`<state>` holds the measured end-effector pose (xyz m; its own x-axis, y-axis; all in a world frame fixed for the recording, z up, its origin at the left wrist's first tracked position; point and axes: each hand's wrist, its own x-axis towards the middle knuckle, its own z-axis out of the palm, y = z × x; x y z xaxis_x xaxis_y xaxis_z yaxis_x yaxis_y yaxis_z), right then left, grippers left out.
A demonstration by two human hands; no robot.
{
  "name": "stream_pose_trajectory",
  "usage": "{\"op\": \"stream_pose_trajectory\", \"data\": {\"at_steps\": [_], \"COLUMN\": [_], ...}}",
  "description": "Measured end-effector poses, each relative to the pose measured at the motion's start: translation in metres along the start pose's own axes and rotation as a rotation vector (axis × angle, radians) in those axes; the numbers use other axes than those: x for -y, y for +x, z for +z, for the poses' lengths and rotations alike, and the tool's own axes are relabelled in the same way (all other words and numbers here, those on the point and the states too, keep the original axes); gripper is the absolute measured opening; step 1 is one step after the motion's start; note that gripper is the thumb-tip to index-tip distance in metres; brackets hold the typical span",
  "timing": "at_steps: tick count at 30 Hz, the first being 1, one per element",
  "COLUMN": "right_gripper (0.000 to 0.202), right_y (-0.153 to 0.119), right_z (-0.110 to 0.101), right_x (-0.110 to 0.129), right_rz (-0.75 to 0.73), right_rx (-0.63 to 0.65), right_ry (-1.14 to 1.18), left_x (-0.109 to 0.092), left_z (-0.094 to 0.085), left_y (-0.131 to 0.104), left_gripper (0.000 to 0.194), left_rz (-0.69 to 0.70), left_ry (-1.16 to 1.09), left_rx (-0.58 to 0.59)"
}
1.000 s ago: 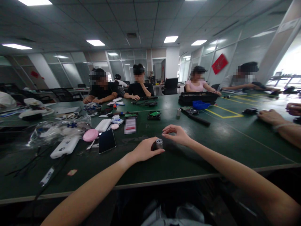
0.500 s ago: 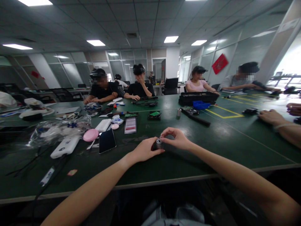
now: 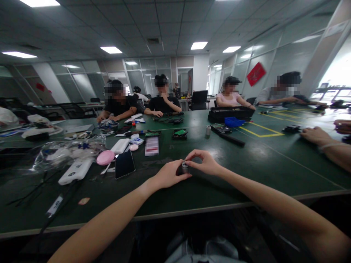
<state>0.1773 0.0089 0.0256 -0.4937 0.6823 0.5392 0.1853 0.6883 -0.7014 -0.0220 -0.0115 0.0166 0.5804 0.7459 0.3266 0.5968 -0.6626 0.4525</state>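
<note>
Upright on the green table (image 3: pixel 236 179) in front of me stands a small grey metal cylinder (image 3: pixel 185 169) with dark marks or holes in its top face. My left hand (image 3: pixel 169 174) curls around its left side, thumb at the front, and grips it. Thumb and forefinger of my right hand (image 3: pixel 205 162) are pinched together at the cylinder's top edge. Whatever lies between those fingertips is too small to make out. A similar silver cylinder (image 3: pixel 208 130) stands farther back to the right.
To the left lie a black phone (image 3: pixel 125 165), a pink round case (image 3: pixel 105 157), a white device (image 3: pixel 75 171) and clear plastic wrap. Farther back are circuit boards (image 3: pixel 179 134), a blue tray (image 3: pixel 234 122) and a black case (image 3: pixel 230 114). Several people sit around; another person's hand (image 3: pixel 315 135) rests at right.
My right fingertips have shifted slightly left over the cylinder's top. My left hand keeps its hold. Across the table, a person's raised hand has lowered a little.
</note>
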Motion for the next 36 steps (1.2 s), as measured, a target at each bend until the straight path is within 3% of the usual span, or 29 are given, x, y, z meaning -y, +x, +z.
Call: {"op": "stream_pose_trajectory", "data": {"at_steps": [17, 36], "right_gripper": [0.014, 0.021], "right_y": [-0.001, -0.002], "right_z": [0.000, -0.001], "right_x": [-0.001, 0.009], "right_rz": [-0.033, -0.027], "right_rx": [0.037, 0.076], "right_ry": [-0.066, -0.038], "left_x": [0.003, 0.003], "left_z": [0.003, 0.002], "left_y": [0.000, 0.000], "left_gripper": [0.039, 0.042], "left_rz": [0.028, 0.005], "left_ry": [0.004, 0.007], "left_rx": [-0.010, -0.006]}}
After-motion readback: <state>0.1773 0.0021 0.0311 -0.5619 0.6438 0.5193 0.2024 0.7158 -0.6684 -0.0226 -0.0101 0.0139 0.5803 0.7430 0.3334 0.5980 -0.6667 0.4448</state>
